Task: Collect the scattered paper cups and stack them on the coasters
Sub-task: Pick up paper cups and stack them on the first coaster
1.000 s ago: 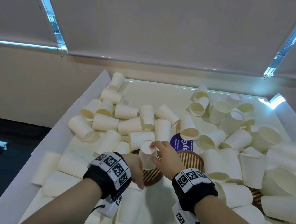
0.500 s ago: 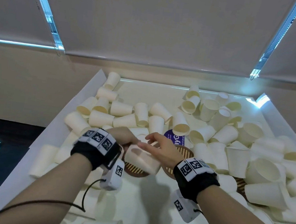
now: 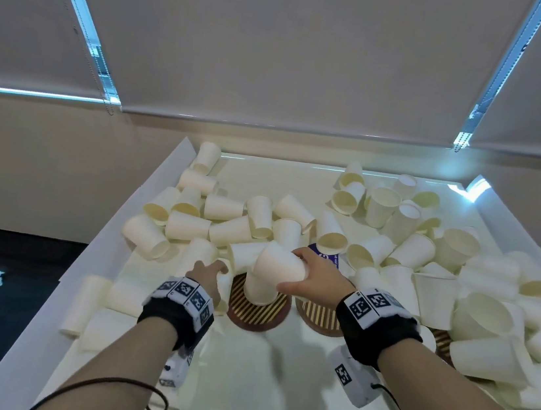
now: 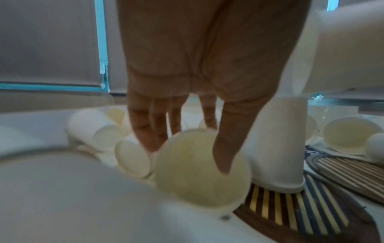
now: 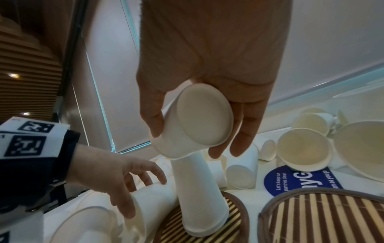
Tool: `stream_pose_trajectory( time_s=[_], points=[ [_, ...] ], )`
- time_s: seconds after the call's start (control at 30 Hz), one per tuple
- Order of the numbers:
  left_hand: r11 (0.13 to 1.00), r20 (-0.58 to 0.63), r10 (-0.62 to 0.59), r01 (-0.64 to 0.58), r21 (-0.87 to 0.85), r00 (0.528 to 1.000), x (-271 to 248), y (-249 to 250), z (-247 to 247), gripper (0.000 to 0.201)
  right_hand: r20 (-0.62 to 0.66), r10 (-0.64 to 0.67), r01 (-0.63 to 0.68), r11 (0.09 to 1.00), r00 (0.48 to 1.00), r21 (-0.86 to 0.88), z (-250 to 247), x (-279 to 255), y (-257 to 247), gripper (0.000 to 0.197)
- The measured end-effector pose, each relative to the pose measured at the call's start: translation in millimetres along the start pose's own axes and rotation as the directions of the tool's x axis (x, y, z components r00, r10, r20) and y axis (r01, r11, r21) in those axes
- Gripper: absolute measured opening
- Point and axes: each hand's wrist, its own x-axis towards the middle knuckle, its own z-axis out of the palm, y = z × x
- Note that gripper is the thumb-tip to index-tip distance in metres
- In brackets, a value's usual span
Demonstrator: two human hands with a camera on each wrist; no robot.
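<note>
— Dozens of paper cups (image 3: pixel 295 239) are lying scattered over the white tabletop (image 3: pixel 286 179); why are so few standing?

— Stacking looks barely begun. Only one short stack (image 3: pixel 260 287) is standing mouth-down on the left coaster (image 3: pixel 258 310), likely so each new cup can slip over the last. The neighbouring coaster (image 3: pixel 318 316) is sitting bare just beside it.

— What is the right hand (image 3: pixel 316 276) doing?

— It is holding a cup (image 5: pixel 193 121) tilted, mouth towards the stack's top, thumb and fingers (image 5: pixel 245 131) curled round its wall near the base. I'd judge it is lining up to slide on.

— And the left hand (image 3: pixel 206 274)?

— It is reaching for a fallen cup (image 4: pixel 200 171) lying right beside the left coaster. Its fingers (image 4: pixel 149 129) are spread and touching the rim, not yet closing round it.
</note>
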Motion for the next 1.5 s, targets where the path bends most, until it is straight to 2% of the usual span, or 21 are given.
stream_pose_trajectory(
  time_s=[0.1,0.23,0.33,0.4,0.47,0.53,0.6,0.63,0.67,0.73,0.83,0.9,0.97,1.07,1.17,1.23,1.33,1.4,1.5],
  points=[
    [0.997,-0.092,0.0,-0.007,-0.078,0.996,9.0,-2.3,1.3,0.047,-0.001,-0.003,0.003,1.0,1.0,-0.004,-2.5,0.7,4.8,0.068],
    [0.985,-0.266,-0.092,0.048,-0.167,0.959,11.6,-0.5,-31.1,0.028,-0.002,-0.024,0.024,1.0,1.0,0.011,-11.3,3.4,8.8,0.07],
    [0.927,-0.318,-0.146,0.016,-0.376,0.937,5.0,4.9,-68.4,0.028,-0.017,-0.039,0.04,0.999,0.999,0.037,-17.3,6.3,9.1,0.07],
    [0.834,-0.308,-0.14,-0.055,-0.55,0.941,-0.5,12.1,-85.9,0.03,-0.026,-0.055,0.057,0.996,0.998,0.073,-19.6,6.5,6.7,0.068],
    [0.716,-0.199,-0.065,-0.093,-0.692,0.978,-6.8,24.0,-94.0,0.022,-0.037,-0.084,0.088,0.985,0.996,0.148,-19.7,6.7,0.9,0.067],
    [0.605,-0.061,0.049,-0.078,-0.792,0.997,-13.3,36.7,-93.7,0.033,-0.057,-0.123,0.132,0.968,0.991,0.214,-18.6,8.2,-7.5,0.067],
    [0.632,-0.02,0.166,-0.122,-0.765,0.986,-14.9,48.7,-89.2,0.044,-0.103,-0.146,0.168,0.954,0.984,0.25,-17.2,10.2,-15.3,0.07],
    [0.674,-0.021,0.212,-0.162,-0.72,0.977,-15.8,53.5,-85.7,0.049,-0.141,-0.146,0.179,0.947,0.979,0.266,-16.9,11.1,-18.2,0.074],
    [0.677,-0.04,0.242,-0.198,-0.709,0.969,-13.9,55.7,-80.7,0.049,-0.182,-0.137,0.185,0.941,0.974,0.283,-16.8,11.8,-19.7,0.079],
    [0.642,-0.139,0.24,-0.264,-0.72,0.961,-10.9,57.0,-73.5,0.039,-0.261,-0.103,0.188,0.926,0.96,0.326,-16.7,13.1,-20.3,0.088],
    [0.722,-0.302,0.169,-0.327,-0.61,0.938,-4.3,54.6,-64.3,0.029,-0.335,-0.033,0.188,0.878,0.942,0.441,-14.4,14.8,-19.4,0.089],
    [0.749,-0.352,0.157,-0.344,-0.567,0.923,-1.1,52.6,-58.8,0.029,-0.352,0.001,0.189,0.843,0.936,0.504,-11.2,16.9,-19.2,0.087],
    [0.72,-0.342,0.196,-0.371,-0.586,0.919,0.9,50.8,-54.4,0.03,-0.387,0.029,0.198,0.822,0.922,0.533,-7.8,20.9,-19.1,0.085],
    [0.678,-0.304,0.297,-0.425,-0.6,0.905,3.8,46.5,-46.9,0.032,-0.457,0.041,0.22,0.836,0.888,0.503,-6.1,26.8,-22.6,0.081],
    [0.699,-0.316,0.308,-0.439,-0.565,0.897,10.8,41.4,-42.5,0.034,-0.483,-0.065,0.257,0.903,0.873,0.343,-4.1,32.7,-29.2,0.074],
    [0.735,-0.349,0.197,-0.374,-0.566,0.916,19.4,36.9,-39.4,0.033,-0.453,-0.169,0.295,0.929,0.875,0.224,-0.1,35.1,-32.7,0.069],
    [0.789,-0.326,-0.039,-0.171,-0.59,0.945,31.2,31.7,-33.1,0.023,-0.26,-0.293,0.325,0.942,0.92,0.087,10.3,40.0,-32.1,0.071],
    [0.807,-0.207,-0.122,-0.024,-0.59,0.971,33.5,30.9,-29.2,0.031,-0.102,-0.286,0.287,0.958,0.953,-0.005,19.4,43.8,-28.7,0.072],
    [0.832,-0.074,-0.161,0.095,-0.547,0.984,40.4,30.9,-21.0,0.045,0.086,-0.226,0.235,0.965,0.97,-0.116,33.0,46.8,-21.0,0.072]
  ],
)
